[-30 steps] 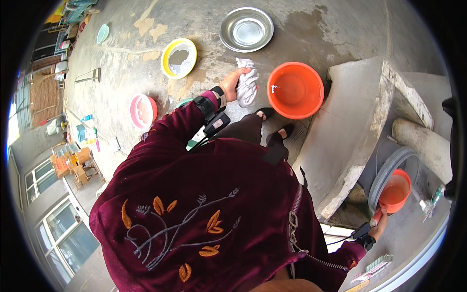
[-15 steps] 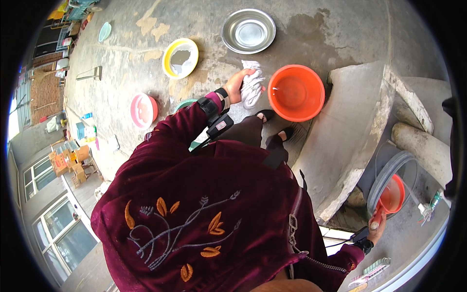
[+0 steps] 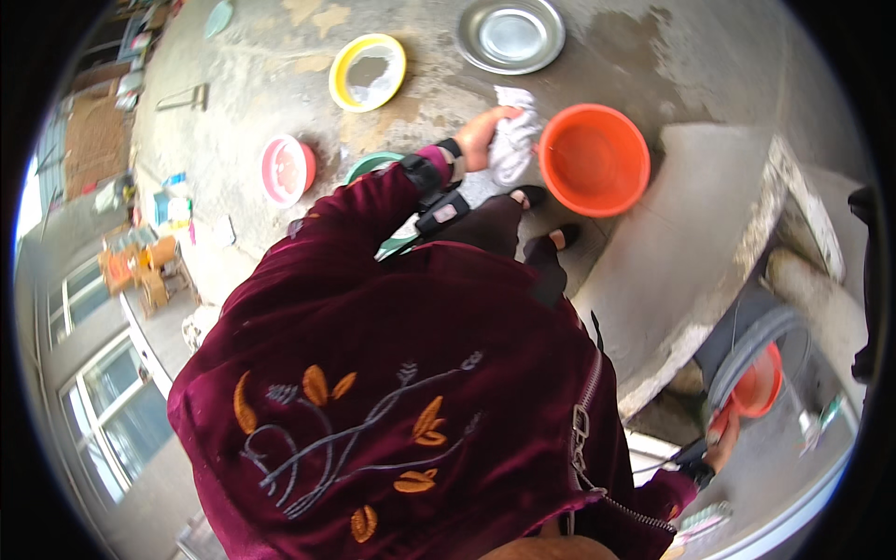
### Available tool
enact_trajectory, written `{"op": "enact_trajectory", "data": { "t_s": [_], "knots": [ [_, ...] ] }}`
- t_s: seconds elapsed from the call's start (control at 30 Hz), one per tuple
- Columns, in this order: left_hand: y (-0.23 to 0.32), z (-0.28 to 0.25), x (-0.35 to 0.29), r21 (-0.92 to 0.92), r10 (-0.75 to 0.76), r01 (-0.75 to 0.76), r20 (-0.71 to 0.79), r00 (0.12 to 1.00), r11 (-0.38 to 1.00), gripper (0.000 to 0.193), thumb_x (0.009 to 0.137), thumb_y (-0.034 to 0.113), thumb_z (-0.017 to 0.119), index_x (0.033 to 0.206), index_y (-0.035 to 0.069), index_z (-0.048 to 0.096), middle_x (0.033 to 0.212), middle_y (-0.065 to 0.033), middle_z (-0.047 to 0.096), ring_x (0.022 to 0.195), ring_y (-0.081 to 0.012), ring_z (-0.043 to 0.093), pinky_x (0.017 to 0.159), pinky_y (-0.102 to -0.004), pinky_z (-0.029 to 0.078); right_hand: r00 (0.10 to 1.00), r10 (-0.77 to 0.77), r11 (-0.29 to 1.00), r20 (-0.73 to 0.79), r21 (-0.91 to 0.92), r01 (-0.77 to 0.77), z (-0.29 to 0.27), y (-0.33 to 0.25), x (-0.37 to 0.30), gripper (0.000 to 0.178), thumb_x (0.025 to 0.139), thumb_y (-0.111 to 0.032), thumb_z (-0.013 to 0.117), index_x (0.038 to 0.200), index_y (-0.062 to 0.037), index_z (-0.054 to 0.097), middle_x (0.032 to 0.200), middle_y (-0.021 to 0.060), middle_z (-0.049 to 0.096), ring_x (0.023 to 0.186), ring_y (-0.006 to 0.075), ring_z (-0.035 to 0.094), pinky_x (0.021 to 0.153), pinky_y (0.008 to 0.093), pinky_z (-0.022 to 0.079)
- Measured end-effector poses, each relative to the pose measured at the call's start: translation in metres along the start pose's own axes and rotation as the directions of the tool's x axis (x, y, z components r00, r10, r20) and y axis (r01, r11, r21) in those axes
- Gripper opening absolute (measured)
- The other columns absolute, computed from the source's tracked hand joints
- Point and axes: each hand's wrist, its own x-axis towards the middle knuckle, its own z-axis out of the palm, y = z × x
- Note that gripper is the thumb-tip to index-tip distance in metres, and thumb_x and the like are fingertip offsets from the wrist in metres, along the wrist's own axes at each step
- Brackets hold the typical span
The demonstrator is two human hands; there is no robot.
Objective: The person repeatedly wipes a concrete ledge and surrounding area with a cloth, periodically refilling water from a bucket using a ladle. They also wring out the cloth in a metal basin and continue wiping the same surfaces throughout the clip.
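My left hand reaches out over the wet concrete ground and is closed on a crumpled white cloth. The cloth hangs just left of a large orange basin, almost touching its rim. My right hand is low at the right and grips a small orange bowl, which is tilted inside the mouth of a grey round container. My dark red embroidered jacket fills the middle of the view and hides most of both arms.
A steel basin, a yellow basin, a pink basin and a partly hidden green one lie on the ground. My sandalled feet stand beside a raised concrete slab. Windows and clutter line the left.
My left hand has carried the white cloth a little right, closer to the orange basin. The orange bowl in my right hand has tipped and sunk slightly into the grey container.
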Motion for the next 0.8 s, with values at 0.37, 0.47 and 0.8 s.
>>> {"op": "enact_trajectory", "data": {
  "t_s": [0.37,0.47,0.8],
  "knots": [
    [0.003,0.008,0.006,0.106,-0.046,0.042,0.029,0.999,0.994,0.045,0.086,0.037,0.056,0.115,0.003,0.052,0.105,-0.0215,0.061,0.094,-0.0292,0.061,0.087,-0.0370,0.048,0.966,-0.071,0.960,-0.250,-0.282,-0.003,0.006,0.009,-0.007,0.033,0.086,-0.032,0.061,0.110,-0.0097,0.058,0.084,0.0030,0.061,0.068,0.0117,0.061,0.051,0.0225,0.044],
    [0.004,0.013,0.007,0.114,-0.050,0.042,0.063,0.997,0.993,0.043,0.086,0.037,0.056,0.114,0.004,0.052,0.106,-0.0217,0.061,0.094,-0.0294,0.061,0.088,-0.0373,0.047,0.957,-0.056,0.974,-0.285,-0.225,-0.010,0.010,0.010,-0.016,0.035,0.085,-0.034,0.062,0.112,-0.0131,0.057,0.086,0.0007,0.062,0.069,0.0112,0.061,0.051,0.0211,0.044],
    [0.003,0.016,0.006,0.109,-0.051,0.047,0.043,0.998,0.993,0.043,0.086,0.034,0.058,0.114,0.002,0.052,0.106,-0.0144,0.063,0.097,-0.0285,0.062,0.089,-0.0392,0.047,0.970,-0.184,0.946,-0.162,-0.296,0.130,0.024,0.011,-0.017,0.037,0.086,-0.041,0.060,0.114,-0.0170,0.057,0.091,-0.0043,0.063,0.078,0.0071,0.061,0.059,0.0214,0.044]
  ]
}}
